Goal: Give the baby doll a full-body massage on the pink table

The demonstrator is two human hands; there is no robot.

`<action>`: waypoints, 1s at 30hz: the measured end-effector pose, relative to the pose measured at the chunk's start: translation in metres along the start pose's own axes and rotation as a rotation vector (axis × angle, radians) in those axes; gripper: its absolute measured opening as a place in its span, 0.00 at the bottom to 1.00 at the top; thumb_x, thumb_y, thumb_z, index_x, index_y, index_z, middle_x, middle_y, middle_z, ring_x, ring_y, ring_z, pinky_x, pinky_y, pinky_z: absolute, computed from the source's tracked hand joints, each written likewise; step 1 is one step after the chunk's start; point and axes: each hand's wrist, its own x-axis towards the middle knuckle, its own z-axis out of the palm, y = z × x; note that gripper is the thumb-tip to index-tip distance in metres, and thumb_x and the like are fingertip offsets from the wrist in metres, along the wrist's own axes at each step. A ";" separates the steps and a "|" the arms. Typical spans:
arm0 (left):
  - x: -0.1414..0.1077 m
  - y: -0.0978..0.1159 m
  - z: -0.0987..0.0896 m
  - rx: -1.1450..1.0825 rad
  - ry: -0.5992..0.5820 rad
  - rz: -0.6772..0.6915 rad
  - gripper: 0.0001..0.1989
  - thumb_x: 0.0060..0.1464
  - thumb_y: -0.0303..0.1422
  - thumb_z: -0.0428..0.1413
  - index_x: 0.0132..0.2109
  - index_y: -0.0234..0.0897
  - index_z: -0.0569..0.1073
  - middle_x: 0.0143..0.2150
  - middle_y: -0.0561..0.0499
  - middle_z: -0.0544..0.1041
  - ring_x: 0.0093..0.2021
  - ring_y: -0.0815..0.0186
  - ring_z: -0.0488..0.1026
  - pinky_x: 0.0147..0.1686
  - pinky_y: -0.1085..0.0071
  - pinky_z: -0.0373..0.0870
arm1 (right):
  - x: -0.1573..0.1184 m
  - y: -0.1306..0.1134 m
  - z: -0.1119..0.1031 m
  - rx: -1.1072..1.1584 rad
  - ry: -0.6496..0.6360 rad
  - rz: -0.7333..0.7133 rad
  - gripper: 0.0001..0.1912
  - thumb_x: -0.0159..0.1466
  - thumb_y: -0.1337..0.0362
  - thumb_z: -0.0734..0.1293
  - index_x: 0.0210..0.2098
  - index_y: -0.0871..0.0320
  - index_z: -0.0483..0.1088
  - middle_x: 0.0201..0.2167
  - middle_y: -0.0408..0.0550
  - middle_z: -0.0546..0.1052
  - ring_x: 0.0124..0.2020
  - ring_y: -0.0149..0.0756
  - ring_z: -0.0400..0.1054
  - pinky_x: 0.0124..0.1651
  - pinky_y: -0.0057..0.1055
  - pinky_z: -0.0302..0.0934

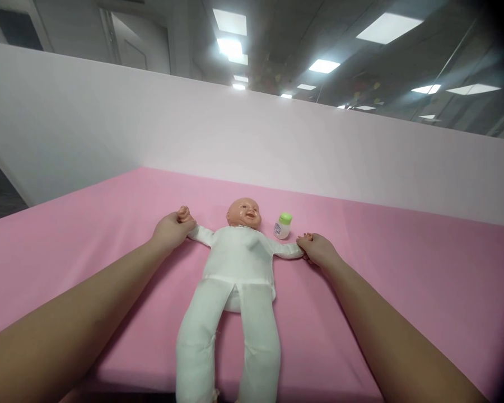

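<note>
A baby doll (240, 254) with a white cloth body lies on its back, head away from me, its arms stretched out to both sides. My left hand (171, 230) is closed around the doll's hand on the left, whose small fingers show above my thumb. On the other side, my right hand (321, 250) grips the doll's other hand near the end of its sleeve. A small clear bottle with a green cap (283, 226) stands beside the doll's head, a little beyond my right hand and apart from it.
Pink cloth (109, 207) covers the table under the doll. The doll's legs reach the table's near edge. A white partition (218, 140) rises along the back. Beyond it are a door (140, 45) and lit ceiling panels (390, 28).
</note>
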 end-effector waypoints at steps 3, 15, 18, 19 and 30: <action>0.000 0.001 -0.002 0.004 -0.063 0.024 0.15 0.47 0.46 0.63 0.34 0.39 0.74 0.30 0.51 0.76 0.31 0.59 0.74 0.30 0.67 0.68 | -0.002 -0.004 -0.003 -0.015 -0.026 0.021 0.13 0.61 0.52 0.69 0.35 0.55 0.71 0.24 0.47 0.76 0.24 0.39 0.69 0.27 0.33 0.63; -0.068 0.058 0.001 0.082 -0.434 0.646 0.13 0.54 0.39 0.62 0.46 0.42 0.80 0.44 0.50 0.81 0.44 0.59 0.76 0.46 0.66 0.73 | -0.097 -0.086 0.021 -0.143 -0.021 -0.901 0.17 0.67 0.63 0.68 0.55 0.48 0.71 0.51 0.47 0.80 0.48 0.43 0.75 0.48 0.40 0.71; -0.072 0.060 -0.004 0.263 -0.578 0.758 0.18 0.53 0.35 0.61 0.52 0.45 0.80 0.46 0.51 0.81 0.44 0.60 0.77 0.44 0.67 0.72 | -0.106 -0.089 0.024 -0.202 -0.135 -1.106 0.21 0.65 0.72 0.66 0.55 0.48 0.73 0.52 0.45 0.80 0.54 0.43 0.73 0.56 0.43 0.68; -0.072 0.060 -0.005 0.288 -0.591 0.784 0.19 0.53 0.33 0.61 0.53 0.45 0.79 0.47 0.50 0.80 0.44 0.60 0.77 0.44 0.68 0.72 | -0.106 -0.088 0.024 -0.192 -0.144 -1.145 0.22 0.64 0.74 0.66 0.55 0.48 0.73 0.52 0.45 0.80 0.55 0.43 0.72 0.58 0.43 0.68; -0.074 0.055 0.006 0.264 -0.427 0.746 0.14 0.56 0.39 0.59 0.49 0.44 0.80 0.45 0.50 0.81 0.46 0.57 0.77 0.44 0.66 0.72 | -0.094 -0.081 0.027 -0.091 -0.157 -0.920 0.22 0.66 0.69 0.67 0.57 0.45 0.74 0.51 0.44 0.80 0.51 0.43 0.74 0.54 0.45 0.69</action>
